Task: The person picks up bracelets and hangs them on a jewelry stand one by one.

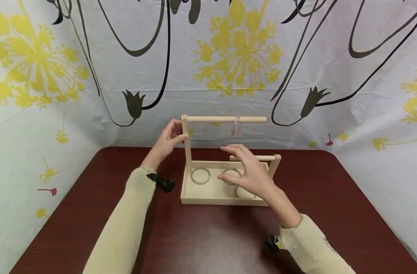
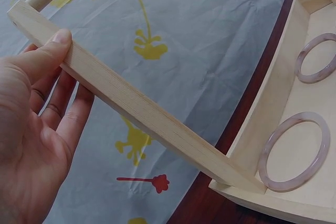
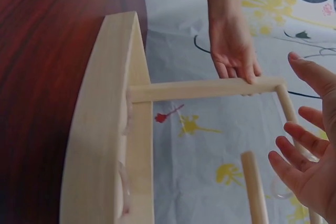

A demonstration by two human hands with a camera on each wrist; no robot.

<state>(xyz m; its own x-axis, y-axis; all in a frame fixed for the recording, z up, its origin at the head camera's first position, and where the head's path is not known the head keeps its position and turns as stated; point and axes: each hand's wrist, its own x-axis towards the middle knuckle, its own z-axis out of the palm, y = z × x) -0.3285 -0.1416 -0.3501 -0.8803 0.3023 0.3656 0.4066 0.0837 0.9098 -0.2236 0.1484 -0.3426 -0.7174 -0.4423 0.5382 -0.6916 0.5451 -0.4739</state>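
Observation:
A wooden jewelry stand has a shallow tray, a tall left post and two horizontal rods. My left hand pinches that post near its top, thumb on one side and fingers on the other, as the left wrist view shows. One pale, translucent bangle hangs on the upper rod. In the tray lie more bangles, one at left and another partly behind my right hand. That hand hovers over the tray's right side, fingers spread and holding nothing.
A shorter rod sits on a low post at the stand's right end, partly behind my right hand. The dark red-brown table reaches a patterned cloth backdrop. Black straps circle both wrists.

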